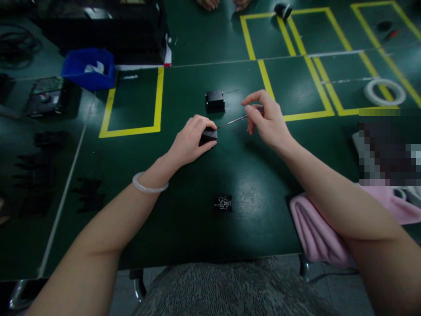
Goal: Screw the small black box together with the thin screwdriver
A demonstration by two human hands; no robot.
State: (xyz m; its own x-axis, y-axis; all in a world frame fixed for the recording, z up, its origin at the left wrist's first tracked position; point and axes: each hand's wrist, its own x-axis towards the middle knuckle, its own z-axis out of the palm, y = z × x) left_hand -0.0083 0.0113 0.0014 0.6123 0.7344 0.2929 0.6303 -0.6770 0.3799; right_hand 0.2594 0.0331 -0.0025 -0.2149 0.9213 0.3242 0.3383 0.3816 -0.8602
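My left hand [192, 139] is closed around a small black box [209, 137], pressing it against the green tabletop. With my right hand [265, 118] I grip a thin screwdriver [233, 121] by its handle. Its shaft points left, and the tip meets the upper right edge of the held box; whether it sits on a screw is too small to see. Just beyond stands another black box [215, 101] with bright dots at its corners. Nearer my body lies a small black tray [228, 210] of loose silver screws [223, 202].
Left of my hands are a blue bin [74, 69] and black parts [88, 193]. A roll of white tape [370, 93] and pink cloth [307, 226] lie on the right. Yellow tape [158, 101] marks the green table. Another person's hands [208, 3] rest at the far edge.
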